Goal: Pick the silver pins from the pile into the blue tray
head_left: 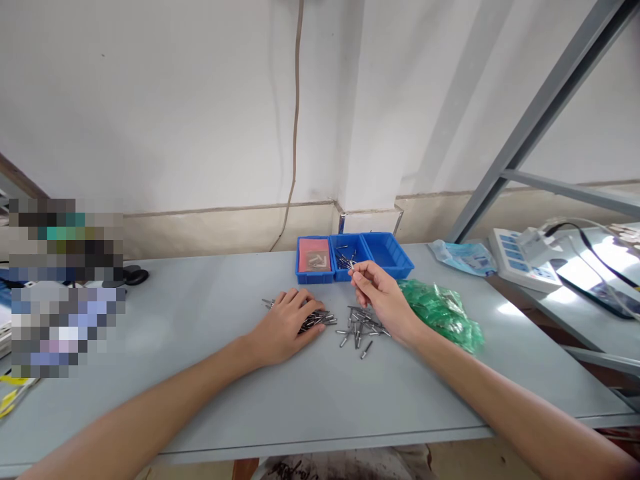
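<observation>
My left hand (286, 325) lies palm down on the grey table (200, 373), fingers curled over a bunch of small metal pins (316, 319) that stick out to its right. My right hand (381, 293) is raised slightly above the table, thumb and fingers pinched on one small metal pin (351, 265) just in front of the blue bins. Below that hand a loose pile of the same pins (361, 327) is scattered on the table.
Three blue bins (395, 257) stand in a row at the back by the wall; the left one holds a pink card. A green plastic bag heap (443, 312) lies right of my hand. A power strip (520, 263) and cables sit at far right.
</observation>
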{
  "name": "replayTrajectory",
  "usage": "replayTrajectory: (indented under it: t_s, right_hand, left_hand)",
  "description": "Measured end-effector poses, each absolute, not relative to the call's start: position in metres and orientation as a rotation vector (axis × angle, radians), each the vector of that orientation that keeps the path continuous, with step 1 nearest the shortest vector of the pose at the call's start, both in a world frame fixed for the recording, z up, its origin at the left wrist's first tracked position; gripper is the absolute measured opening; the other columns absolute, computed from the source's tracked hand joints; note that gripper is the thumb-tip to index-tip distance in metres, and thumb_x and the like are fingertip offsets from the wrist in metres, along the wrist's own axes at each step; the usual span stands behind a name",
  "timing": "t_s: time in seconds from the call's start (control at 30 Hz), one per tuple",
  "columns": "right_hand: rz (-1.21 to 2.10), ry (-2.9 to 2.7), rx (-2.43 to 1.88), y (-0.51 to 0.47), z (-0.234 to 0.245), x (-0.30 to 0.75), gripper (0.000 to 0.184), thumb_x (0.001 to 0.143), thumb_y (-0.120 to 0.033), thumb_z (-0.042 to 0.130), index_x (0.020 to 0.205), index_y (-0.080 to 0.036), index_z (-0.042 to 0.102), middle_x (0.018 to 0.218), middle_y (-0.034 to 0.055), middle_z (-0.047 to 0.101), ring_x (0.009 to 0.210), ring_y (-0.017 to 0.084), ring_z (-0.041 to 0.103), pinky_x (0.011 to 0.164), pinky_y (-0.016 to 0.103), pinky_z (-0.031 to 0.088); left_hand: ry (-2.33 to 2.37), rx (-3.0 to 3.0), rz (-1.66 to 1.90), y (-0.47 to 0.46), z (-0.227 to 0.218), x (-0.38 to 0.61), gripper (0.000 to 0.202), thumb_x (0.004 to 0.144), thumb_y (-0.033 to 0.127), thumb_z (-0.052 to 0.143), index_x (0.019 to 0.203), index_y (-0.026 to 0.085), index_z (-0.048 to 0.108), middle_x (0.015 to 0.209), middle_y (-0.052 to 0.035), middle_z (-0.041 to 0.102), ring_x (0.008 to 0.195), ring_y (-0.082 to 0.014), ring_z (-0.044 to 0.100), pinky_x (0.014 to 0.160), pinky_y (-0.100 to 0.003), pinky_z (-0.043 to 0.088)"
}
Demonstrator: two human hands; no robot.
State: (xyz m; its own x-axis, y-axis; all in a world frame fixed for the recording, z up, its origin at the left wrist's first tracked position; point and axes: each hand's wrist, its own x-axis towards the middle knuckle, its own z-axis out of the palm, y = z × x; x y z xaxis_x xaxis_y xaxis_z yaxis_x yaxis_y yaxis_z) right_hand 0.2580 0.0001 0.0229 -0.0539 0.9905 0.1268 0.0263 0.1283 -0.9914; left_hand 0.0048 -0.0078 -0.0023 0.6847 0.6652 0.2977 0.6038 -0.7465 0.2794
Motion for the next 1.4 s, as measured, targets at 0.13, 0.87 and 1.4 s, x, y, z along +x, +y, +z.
replayTrajectory:
  t_s: [0.13, 0.87, 1.4]
  right_hand:
    - [1.104, -1.336, -1.128, 0.0002, 0.0232, 0.2579, 0.032, 0.094, -0.055, 0.067, 0.101, -0.024, 0.061, 0.089, -0.0016, 0.060, 0.058, 0.010, 0.047, 0.055, 0.026, 0.039]
    - [0.968, -1.411, -1.179, 0.0034, 0.0179, 0.2627, 0.031, 0.099, -0.053, 0.062, 0.105, -0.023, 0.067, 0.092, 0.0020, 0.063, 0.063, 0.013, 0.051, 0.057, 0.029, 0.043]
    - [0.908, -1.465, -1.158, 0.0019, 0.0168, 0.2607, 0.022, 0.104, -0.045, 0.055, 0.105, -0.024, 0.060, 0.093, 0.0011, 0.062, 0.064, 0.013, 0.051, 0.059, 0.029, 0.044]
  left_hand:
    - [1.041, 2.736, 0.573, -0.0081, -0.0019, 0.0052, 0.027, 0.110, 0.043, 0.051, 0.128, 0.027, 0.062, 0.122, -0.0076, 0.062, 0.106, -0.0268, 0.055, 0.094, -0.043, 0.044]
    - [1.045, 2.738, 0.558, -0.0085, -0.0015, 0.0048, 0.026, 0.109, 0.043, 0.052, 0.128, 0.027, 0.062, 0.123, -0.0072, 0.062, 0.107, -0.0272, 0.055, 0.093, -0.044, 0.044]
    - [1.043, 2.744, 0.565, -0.0081, -0.0019, 0.0052, 0.025, 0.109, 0.041, 0.053, 0.127, 0.026, 0.061, 0.123, -0.0066, 0.062, 0.107, -0.0265, 0.054, 0.094, -0.043, 0.042]
